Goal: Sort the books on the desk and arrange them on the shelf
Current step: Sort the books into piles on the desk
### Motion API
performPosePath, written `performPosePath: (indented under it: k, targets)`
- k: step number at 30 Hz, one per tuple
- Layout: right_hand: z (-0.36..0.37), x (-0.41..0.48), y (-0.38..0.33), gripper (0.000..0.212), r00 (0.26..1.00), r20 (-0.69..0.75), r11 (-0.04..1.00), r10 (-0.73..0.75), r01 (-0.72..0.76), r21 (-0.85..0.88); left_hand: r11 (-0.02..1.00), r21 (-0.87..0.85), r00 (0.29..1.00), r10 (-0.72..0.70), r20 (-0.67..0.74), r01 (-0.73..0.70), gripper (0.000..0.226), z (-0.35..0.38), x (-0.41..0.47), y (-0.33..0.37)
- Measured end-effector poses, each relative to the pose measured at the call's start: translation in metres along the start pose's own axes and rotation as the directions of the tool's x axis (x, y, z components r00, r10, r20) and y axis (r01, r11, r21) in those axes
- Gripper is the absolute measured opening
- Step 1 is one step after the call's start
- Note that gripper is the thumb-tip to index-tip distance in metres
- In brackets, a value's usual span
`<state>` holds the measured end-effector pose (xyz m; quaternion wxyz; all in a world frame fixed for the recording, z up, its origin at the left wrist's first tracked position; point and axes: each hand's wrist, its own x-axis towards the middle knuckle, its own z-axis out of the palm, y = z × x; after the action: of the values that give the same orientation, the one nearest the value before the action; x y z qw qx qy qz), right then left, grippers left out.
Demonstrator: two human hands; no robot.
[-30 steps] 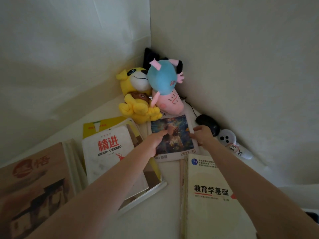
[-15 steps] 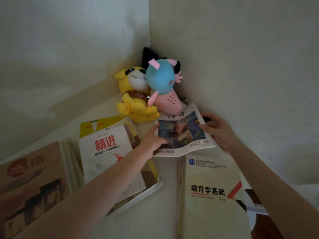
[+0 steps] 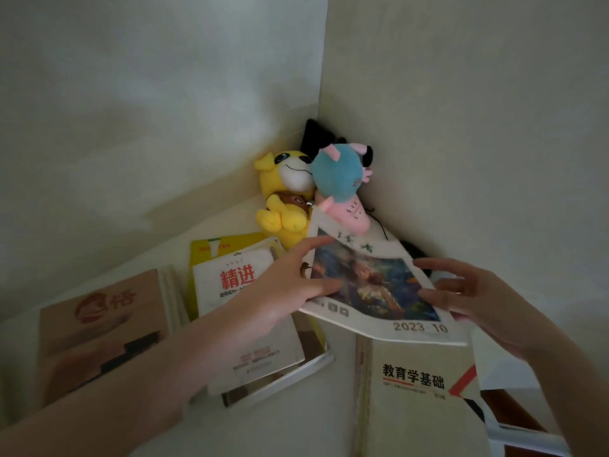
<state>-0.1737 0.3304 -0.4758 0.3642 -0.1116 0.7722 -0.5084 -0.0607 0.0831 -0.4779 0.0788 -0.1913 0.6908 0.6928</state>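
A thin magazine (image 3: 369, 285) with a painted cover and "2023 10" printed on it is lifted off the white desk (image 3: 290, 420), tilted. My left hand (image 3: 290, 285) grips its left edge, thumb on the cover. My right hand (image 3: 474, 291) holds its right edge, fingers curled round it. Below it lies a cream textbook (image 3: 415, 400) with black characters. To the left sits a white book with red characters (image 3: 237, 282) on top of a yellow book (image 3: 227, 245). A brown book (image 3: 99, 331) lies at far left.
A yellow plush dog (image 3: 283, 192) and a blue and pink plush toy (image 3: 339, 183) sit in the wall corner behind the magazine. A dark object (image 3: 412, 250) shows by the right wall. The desk's right edge drops to a dark floor (image 3: 514, 413).
Both hands have raised the magazine from the desk and brought it nearer and higher, its far edge tipping up in front of the plush toys. The view has tilted upward.
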Motion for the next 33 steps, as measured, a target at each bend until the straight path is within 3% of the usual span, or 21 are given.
performPosePath:
  k: [3, 6, 10, 14, 18, 21, 24, 26, 28, 29, 31, 33]
  targets:
    - [0.032, 0.003, -0.016, 0.053, 0.989, -0.081, 0.991, -0.121, 0.125, 0.043, 0.994, 0.066, 0.991, 0.097, -0.092, -0.091, 0.062, -0.030, -0.030, 0.004]
    - [0.084, 0.013, -0.028, 0.046, 0.973, -0.095, 0.975, -0.211, 0.216, 0.047, 0.987, 0.066, 0.962, 0.160, -0.219, -0.149, 0.075, -0.060, -0.060, -0.009]
    - [0.158, 0.018, -0.038, 0.042, 0.954, -0.019, 0.948, -0.299, 0.299, 0.109, 0.994, -0.098, 0.925, 0.002, -0.381, -0.043, 0.113, -0.115, -0.096, -0.040]
    - [0.231, 0.021, -0.032, 0.037, 0.952, 0.117, 0.951, -0.283, 0.263, 0.160, 0.974, -0.226, 0.921, -0.104, -0.376, 0.017, 0.117, -0.167, -0.138, -0.069]
    - [0.288, 0.024, -0.026, 0.035, 0.933, 0.158, 0.946, -0.322, 0.313, 0.077, 0.869, -0.495, 0.889, -0.222, -0.402, -0.007, 0.103, -0.192, -0.174, -0.108]
    - [0.317, 0.028, -0.024, 0.039, 0.935, 0.217, 0.959, -0.281, 0.281, 0.028, 0.839, -0.544, 0.856, -0.304, -0.419, 0.032, 0.099, -0.205, -0.197, -0.131]
    - [0.341, 0.032, -0.022, 0.036, 0.946, 0.293, 0.988, -0.142, 0.120, 0.093, 0.867, -0.497, 0.823, -0.271, -0.500, -0.017, 0.077, -0.220, -0.215, -0.141]
    - [0.357, 0.035, -0.016, 0.030, 0.955, 0.281, 0.994, -0.097, 0.105, -0.013, 0.885, -0.464, 0.806, -0.258, -0.533, -0.024, 0.073, -0.234, -0.227, -0.146]
    - [0.373, 0.043, -0.004, 0.048, 0.966, 0.224, 0.929, -0.129, 0.197, -0.313, 0.884, -0.468, 0.788, -0.269, -0.554, -0.028, 0.074, -0.250, -0.239, -0.152]
    - [0.382, 0.048, 0.003, 0.071, 0.962, 0.226, 0.863, -0.151, 0.240, -0.444, 0.880, -0.474, 0.774, -0.281, -0.567, -0.028, 0.075, -0.257, -0.244, -0.155]
    - [0.397, 0.054, 0.012, 0.114, 0.971, 0.224, 0.836, -0.078, 0.187, -0.517, 0.879, -0.475, 0.754, -0.289, -0.589, -0.034, 0.075, -0.267, -0.250, -0.160]
    - [0.408, 0.063, 0.018, 0.130, 0.979, 0.204, 0.838, -0.024, 0.131, -0.529, 0.883, -0.468, 0.749, -0.285, -0.598, -0.038, 0.073, -0.274, -0.254, -0.164]
